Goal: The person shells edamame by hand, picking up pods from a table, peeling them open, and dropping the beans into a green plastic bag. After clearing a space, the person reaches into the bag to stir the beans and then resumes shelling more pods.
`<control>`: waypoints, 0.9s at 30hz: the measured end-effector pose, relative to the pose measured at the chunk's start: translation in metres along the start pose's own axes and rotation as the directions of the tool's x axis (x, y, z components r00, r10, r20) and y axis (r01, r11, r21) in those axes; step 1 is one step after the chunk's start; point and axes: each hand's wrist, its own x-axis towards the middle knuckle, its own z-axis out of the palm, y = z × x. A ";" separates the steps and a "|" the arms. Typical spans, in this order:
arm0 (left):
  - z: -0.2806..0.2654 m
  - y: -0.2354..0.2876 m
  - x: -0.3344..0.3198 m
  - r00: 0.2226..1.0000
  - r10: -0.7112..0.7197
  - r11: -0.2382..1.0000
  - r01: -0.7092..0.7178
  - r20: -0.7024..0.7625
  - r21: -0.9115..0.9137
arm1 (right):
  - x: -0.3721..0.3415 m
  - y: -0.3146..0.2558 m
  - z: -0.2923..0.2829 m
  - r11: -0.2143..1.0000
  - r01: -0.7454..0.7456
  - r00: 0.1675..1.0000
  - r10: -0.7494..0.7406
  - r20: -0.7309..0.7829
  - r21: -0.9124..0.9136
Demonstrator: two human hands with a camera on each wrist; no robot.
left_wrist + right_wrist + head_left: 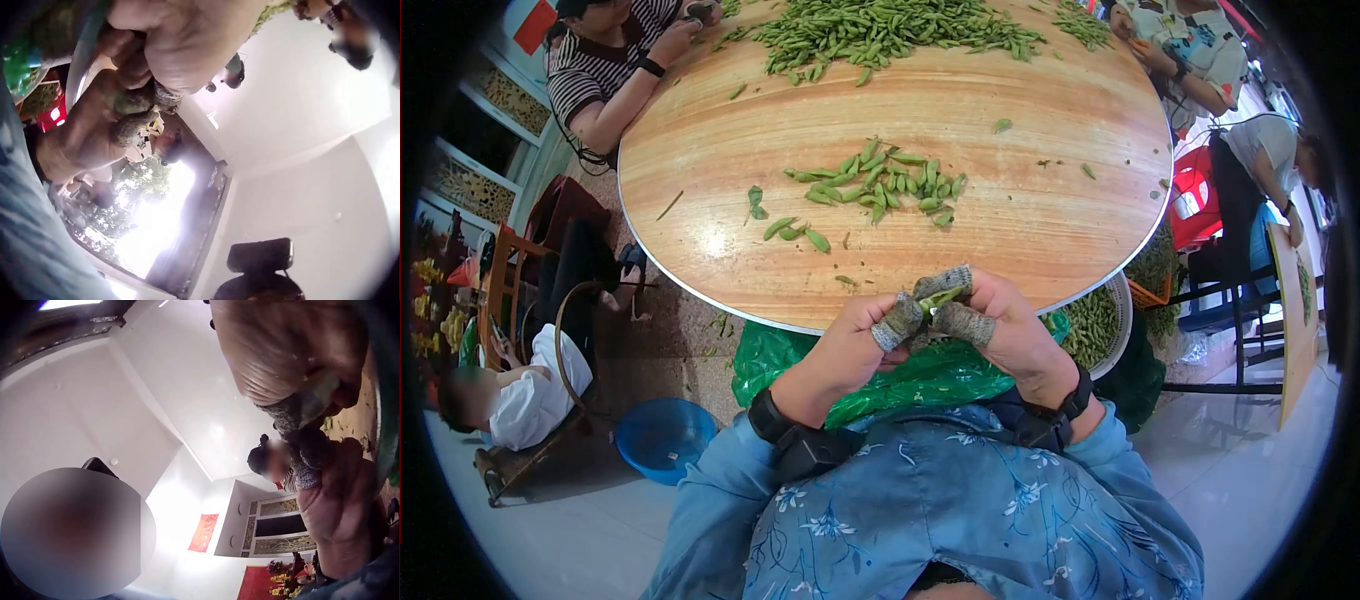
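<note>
At the table's near edge my two hands meet around a split green soybean pod [940,298]. My right hand [1020,340] pinches it between thumb and forefinger, both wrapped in grey knitted finger covers [963,324]. Close against the pod's left end, my left hand [845,345] pinches it with covered fingertips. In the wrist views the fingers of both hands come together and mostly hide the pod. A small heap of pods [875,183] lies ahead on the wooden table [730,200]. Below my hands, green plastic sheeting [780,365] spreads over the lap.
A large pile of pods [880,35] covers the table's far side, with people seated at both far corners. To the right below the table stands a white basket of pods [1122,325]. A blue basin [665,440] sits on the floor at left.
</note>
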 end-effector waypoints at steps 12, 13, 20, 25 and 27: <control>0.006 0.014 -0.001 0.995 0.093 0.967 -0.097 0.026 0.237 | 0.002 -0.001 -0.001 0.994 -0.083 0.992 0.090 -0.085 0.075; 0.004 0.012 0.001 0.995 0.094 0.966 -0.097 0.025 0.238 | 0.002 -0.001 -0.001 0.994 -0.083 0.992 0.089 -0.084 0.075; 0.002 0.008 0.002 0.858 0.506 0.469 -0.361 0.090 0.806 | 0.000 -0.002 -0.001 1.000 0.001 0.998 -0.001 -0.062 0.006; 0.000 0.006 0.004 0.948 0.317 0.790 -0.251 -0.022 0.559 | -0.001 -0.005 0.001 0.998 0.018 0.994 -0.025 -0.102 -0.067; 0.009 0.008 0.000 0.776 0.630 0.402 -0.318 -0.007 0.858 | 0.000 -0.005 0.002 0.997 0.025 0.994 -0.032 -0.103 -0.073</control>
